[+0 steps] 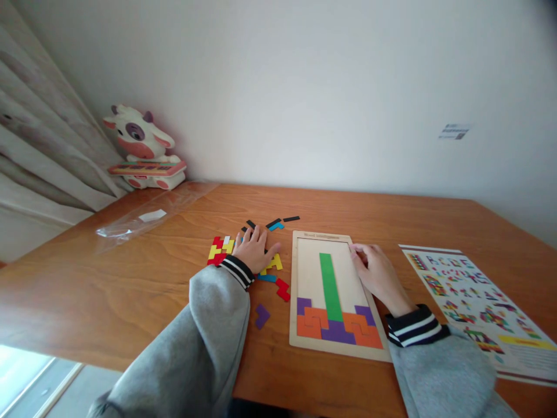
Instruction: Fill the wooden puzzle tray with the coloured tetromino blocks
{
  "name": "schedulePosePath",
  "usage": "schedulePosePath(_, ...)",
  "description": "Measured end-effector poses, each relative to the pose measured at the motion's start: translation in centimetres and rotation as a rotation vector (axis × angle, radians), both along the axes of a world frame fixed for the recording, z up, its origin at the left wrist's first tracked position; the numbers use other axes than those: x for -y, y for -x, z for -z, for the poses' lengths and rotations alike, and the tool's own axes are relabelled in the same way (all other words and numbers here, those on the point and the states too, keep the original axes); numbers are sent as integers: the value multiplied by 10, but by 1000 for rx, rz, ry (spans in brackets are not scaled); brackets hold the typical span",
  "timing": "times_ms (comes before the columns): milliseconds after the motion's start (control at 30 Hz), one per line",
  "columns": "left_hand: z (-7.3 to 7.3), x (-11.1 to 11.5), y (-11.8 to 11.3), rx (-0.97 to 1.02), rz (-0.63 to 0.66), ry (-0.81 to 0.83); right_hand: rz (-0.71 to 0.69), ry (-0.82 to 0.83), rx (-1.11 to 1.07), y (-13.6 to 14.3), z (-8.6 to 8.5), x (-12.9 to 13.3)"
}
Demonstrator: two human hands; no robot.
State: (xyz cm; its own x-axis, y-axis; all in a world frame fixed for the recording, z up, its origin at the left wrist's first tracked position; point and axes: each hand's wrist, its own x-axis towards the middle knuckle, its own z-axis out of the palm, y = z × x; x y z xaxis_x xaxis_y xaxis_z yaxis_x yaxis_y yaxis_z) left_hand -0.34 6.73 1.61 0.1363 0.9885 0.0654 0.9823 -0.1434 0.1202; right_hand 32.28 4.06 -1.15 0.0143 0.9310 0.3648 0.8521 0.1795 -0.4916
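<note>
Hands [252, 253] [375, 271] extend, left over pieces [275, 263] (right curled at board [308, 267]).

Soft indoor light, brightest at the near left corner, small glare on the plastic bag [172, 204], weak shadows on the table [143, 290], print on the sheet [467, 296] blurred, far right corner darkened.
</note>
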Motion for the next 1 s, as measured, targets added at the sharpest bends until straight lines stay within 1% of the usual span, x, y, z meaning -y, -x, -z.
schedulePosePath(67,-5,7,-9,-16,27,-50,-6,-3,-1,1,0,0)
schedulePosePath(133,-11,4,-21,-5,103,-93,-3,-2,1,2,-1,1)
schedulePosePath(200,-17,-9,-34,29,221,-85,0,4,3,2,-2,1)
schedulePosePath(267,-19,-27,-46,67,280,-17,1,19,-3,3,-3,1)
schedulePosePath(333,-18,-44,-55,88,272,47,3,38,-16,3,-3,2)
schedulePosePath(400,-15,-55,-58,83,259,73,9,46,-25,3,-4,2)
schedulePosePath(500,-8,-57,-52,57,243,66,2,31,-25,4,-4,2)
schedulePosePath(567,-7,-52,-43,43,228,59,-6,22,-18,4,-4,2)
schedulePosePath(667,-7,-36,-25,28,223,75,-16,20,-5,3,-4,2)
schedulePosePath(767,-7,-14,-7,15,257,101,-18,10,6,3,-2,2)
schedulePosePath(833,-7,5,4,24,305,109,-16,-2,13,2,0,1)
schedulePosePath(933,-14,34,22,64,358,102,-15,-5,0,0,1,-1)
schedulePosePath(1000,-23,53,43,79,355,38,-16,-1,-9,-3,-3,0)
